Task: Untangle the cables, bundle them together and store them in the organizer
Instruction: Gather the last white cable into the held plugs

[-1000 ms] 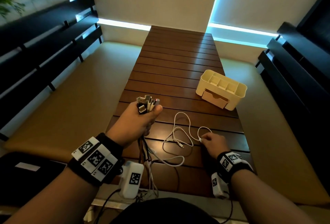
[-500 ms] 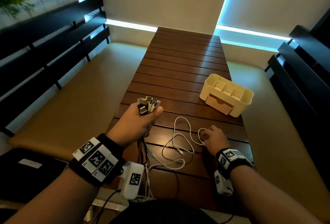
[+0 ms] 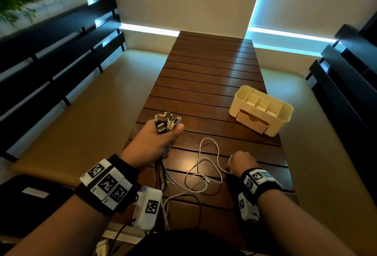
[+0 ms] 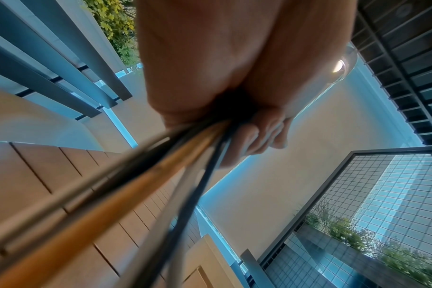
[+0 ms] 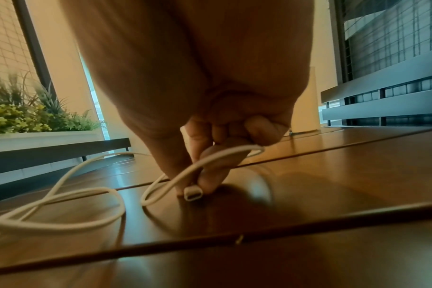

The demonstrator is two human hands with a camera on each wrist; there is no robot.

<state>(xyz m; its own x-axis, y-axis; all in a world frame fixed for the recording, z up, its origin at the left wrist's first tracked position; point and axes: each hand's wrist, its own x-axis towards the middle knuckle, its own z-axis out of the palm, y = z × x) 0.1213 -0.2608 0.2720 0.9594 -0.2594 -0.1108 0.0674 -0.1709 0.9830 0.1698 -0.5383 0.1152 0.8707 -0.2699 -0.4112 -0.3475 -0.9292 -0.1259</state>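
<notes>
The left hand (image 3: 155, 143) is clenched around a bundle of cables (image 3: 166, 122), connector ends fanned upward above the fist and the cords hanging below it toward the near edge of the tabletop (image 3: 214, 76). The right hand (image 3: 241, 164) pinches the plug end of a white cable (image 3: 206, 166) against the tabletop; the right wrist view shows the connector (image 5: 193, 193) held between thumb and fingertip, with slack arching over the fingers. The remainder of this cable lies in loose, overlapping loops between the two hands. The organizer (image 3: 262, 111), cream-coloured with open compartments and a front drawer, stands on the far right of the tabletop, well apart from both hands. Risk: lifting the plug quickly may tighten the crossed loops into a knot or snag the hanging cords; the fanned connectors may slip if the left grip loosens. No brand or readable writing is visible; the wrist bands carry only black-and-white square marker patterns.
</notes>
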